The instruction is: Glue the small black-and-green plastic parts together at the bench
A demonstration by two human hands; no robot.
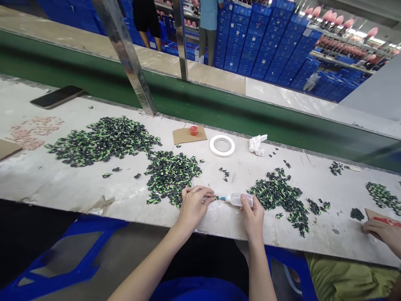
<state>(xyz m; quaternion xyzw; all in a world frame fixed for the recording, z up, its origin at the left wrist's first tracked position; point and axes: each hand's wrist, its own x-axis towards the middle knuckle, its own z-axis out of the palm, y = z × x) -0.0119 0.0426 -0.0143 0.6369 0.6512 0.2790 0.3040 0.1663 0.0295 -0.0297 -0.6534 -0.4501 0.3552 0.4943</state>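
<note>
Small dark piece (pixel 216 197), judged mid-work, is pinched in left hand (pixel 194 204), squeeze bottle (pixel 234 199) clamped in right hand (pixel 252 211) at its 3 o'clock; unclear whether piles (pixel 171 175) at 10 and 3 are done.

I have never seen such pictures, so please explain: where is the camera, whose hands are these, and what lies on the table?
There is no machine: the camera is on a person's head, looking forward and down. That person's bare right hand holds a translucent bottle, its blue tip pointed at a small dark piece in the bare left hand. On the table lie piles of dark-and-green pieces, a white tape roll and a phone. At far right is another person's hand.
</note>
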